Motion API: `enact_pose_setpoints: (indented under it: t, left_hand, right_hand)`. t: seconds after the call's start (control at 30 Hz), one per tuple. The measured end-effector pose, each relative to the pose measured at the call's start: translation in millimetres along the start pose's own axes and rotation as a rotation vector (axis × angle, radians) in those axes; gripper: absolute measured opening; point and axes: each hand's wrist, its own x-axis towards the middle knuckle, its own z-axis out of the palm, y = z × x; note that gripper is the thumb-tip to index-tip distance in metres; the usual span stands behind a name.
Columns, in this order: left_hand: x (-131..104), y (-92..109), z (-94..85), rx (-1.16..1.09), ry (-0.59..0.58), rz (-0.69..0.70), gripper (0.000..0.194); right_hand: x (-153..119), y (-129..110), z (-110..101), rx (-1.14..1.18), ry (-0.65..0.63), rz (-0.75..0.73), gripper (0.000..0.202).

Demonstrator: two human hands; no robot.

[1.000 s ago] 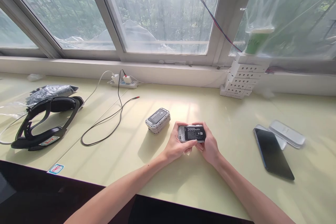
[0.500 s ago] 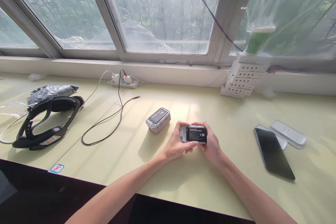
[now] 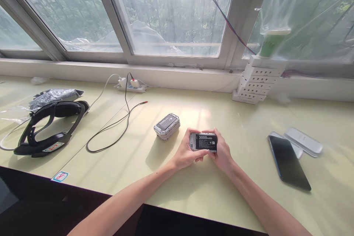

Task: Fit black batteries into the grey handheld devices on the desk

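A small device with a black battery marked 3000mAh (image 3: 204, 142) is held level between both hands over the table. My left hand (image 3: 186, 152) is closed round its left end, thumb along the lower edge. Round the right end are the fingers of my right hand (image 3: 222, 151). The undersides of the device and the fingertips beneath it are hidden. Left of my hands stands a short stack of similar devices (image 3: 167, 127), the top one also showing a 3000mAh battery.
A black headset (image 3: 52, 129) and a dark cable (image 3: 110, 147) lie on the left of the table (image 3: 210, 191). A power strip (image 3: 131, 88) and stacked white boxes (image 3: 253, 81) are along the back. At right lie a phone (image 3: 290, 164) and white cases (image 3: 304, 141).
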Motion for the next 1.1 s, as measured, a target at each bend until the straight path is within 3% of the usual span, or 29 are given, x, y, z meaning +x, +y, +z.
enact_pose_setpoints:
  t: [0.8,1.1]
  left_hand:
    - [0.4,-0.1,0.9,-0.005,0.011,0.009,0.055]
    - [2.5,6.8,-1.7,-0.096,0.057,0.003,0.056]
  right_hand:
    - [-3.0,-2.2,2.0,-0.046,0.029,-0.021,0.042]
    - [-8.0,-1.0,0.2,0.045,-0.251,-0.048,0.051]
